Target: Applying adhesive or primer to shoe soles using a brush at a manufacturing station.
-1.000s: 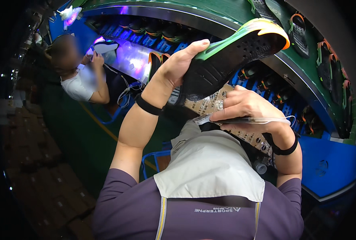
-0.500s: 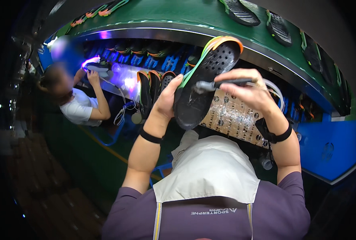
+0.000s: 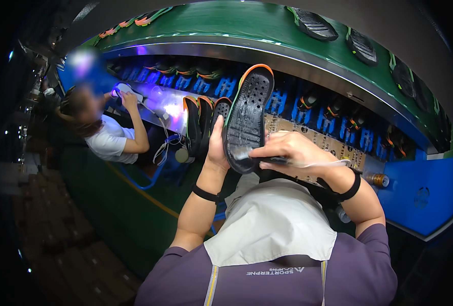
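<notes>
A black shoe sole [image 3: 246, 115] with a perforated forefoot and an orange-and-green rim is held up in front of me, its inner side showing and wet-looking streaks along its middle. My left hand [image 3: 218, 145] grips it by its left edge, fingers mostly hidden behind. In my right hand [image 3: 294, 149] is a brush [image 3: 243, 153] with pale bristles, blurred, touching the sole's near, heel end. A thin whitish tube [image 3: 323, 164] runs from the brush's handle past my right wrist. Just left of the held sole, several similar soles [image 3: 204, 125] stand side by side.
Beyond my hands runs a green conveyor belt [image 3: 226, 23] with a metal edge, carrying more soles [image 3: 315, 24]. Under it, shoe parts sit on blue racks [image 3: 303, 113]. A patterned cardboard [image 3: 333, 145] lies behind my right hand. A co-worker [image 3: 109, 135] sits at the left by cables.
The brush has moved from the sole's middle down to its heel end, my right hand going with it. The sole has turned more upright and come slightly nearer.
</notes>
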